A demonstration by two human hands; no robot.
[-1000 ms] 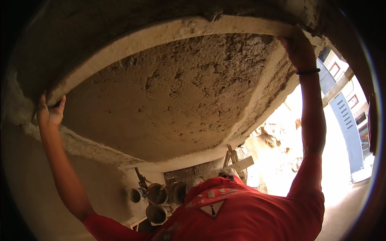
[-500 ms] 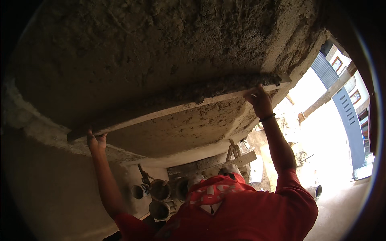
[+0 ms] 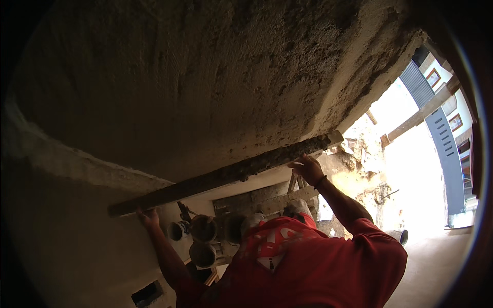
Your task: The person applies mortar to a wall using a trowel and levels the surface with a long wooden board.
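Note:
A long straightedge (image 3: pixel 226 177) lies slantwise across the lower part of a rough, mortar-coated wall (image 3: pixel 205 92), its right end higher in the picture. Dark wet mortar is heaped along its upper side, thickest toward the right. My left hand (image 3: pixel 149 218) grips the lower edge near the left end. Close to the right end, my right hand (image 3: pixel 309 169) holds the same edge with bent fingers, a dark band around its wrist. Part of the fingers of both hands is hidden by the straightedge.
Below stand several buckets (image 3: pixel 204 228) beside wooden planks (image 3: pixel 277 204). A smoother side wall (image 3: pixel 77 231) with a dark rectangular opening (image 3: pixel 147 293) is at the left. Bright ground, a wooden post (image 3: pixel 421 113) and a blue-grey panel (image 3: pixel 446 159) lie to the right.
Both hands have drawn the straightedge down the wall toward me, slightly narrowing the distance between them. The wall strip it passed over now looks more even.

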